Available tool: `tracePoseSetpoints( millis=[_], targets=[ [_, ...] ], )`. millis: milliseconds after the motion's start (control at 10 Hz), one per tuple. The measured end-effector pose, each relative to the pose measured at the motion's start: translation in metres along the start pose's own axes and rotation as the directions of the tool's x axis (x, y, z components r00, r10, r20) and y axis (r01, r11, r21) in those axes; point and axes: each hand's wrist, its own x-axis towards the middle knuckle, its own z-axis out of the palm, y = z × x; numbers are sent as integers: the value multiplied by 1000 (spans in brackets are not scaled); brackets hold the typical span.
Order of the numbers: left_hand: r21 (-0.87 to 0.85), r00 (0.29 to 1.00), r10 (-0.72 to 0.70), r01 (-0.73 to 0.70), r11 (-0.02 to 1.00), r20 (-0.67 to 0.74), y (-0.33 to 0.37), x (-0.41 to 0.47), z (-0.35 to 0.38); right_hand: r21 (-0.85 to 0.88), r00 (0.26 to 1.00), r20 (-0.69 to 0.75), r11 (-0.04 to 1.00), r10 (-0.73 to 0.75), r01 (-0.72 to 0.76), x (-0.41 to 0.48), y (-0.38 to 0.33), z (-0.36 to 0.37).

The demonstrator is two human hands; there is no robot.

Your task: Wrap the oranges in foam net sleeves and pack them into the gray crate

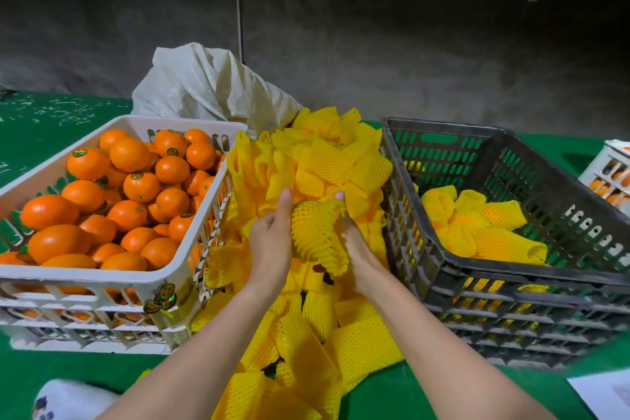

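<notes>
Between my two hands sits an orange half covered by a yellow foam net sleeve [315,235], held above the sleeve pile [324,160]. My left hand [271,239] grips its left side, thumb up. My right hand [354,239] holds the right side, mostly hidden behind the sleeve. The fruit itself barely shows through the net. Bare oranges [136,187] fill the white crate [112,278] at left. The gray crate [511,269] at right holds several wrapped oranges [477,228] on its floor.
A white woven sack [208,85] lies behind the sleeve pile. A second white crate [610,177] with oranges peeks in at far right. Loose sleeves spill toward me over the green table [392,395]. White paper [603,392] lies at bottom right.
</notes>
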Motion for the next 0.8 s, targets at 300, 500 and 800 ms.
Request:
tracePoseSetpoints(
  millis=[300, 500, 800],
  targets=[
    [255, 967, 183, -134, 958, -178, -9, 7, 12, 77, 982, -165, 991, -91, 105, 14, 20, 15],
    [-143, 979, -200, 202, 969, 30, -14, 9, 8, 558, 991, 73, 819, 112, -133, 17, 14, 5],
    [-64, 972, -168, 181, 981, 165, -7, 7, 1, 605, 983, 160, 778, 87, -168, 5, 7, 8]
  ],
)
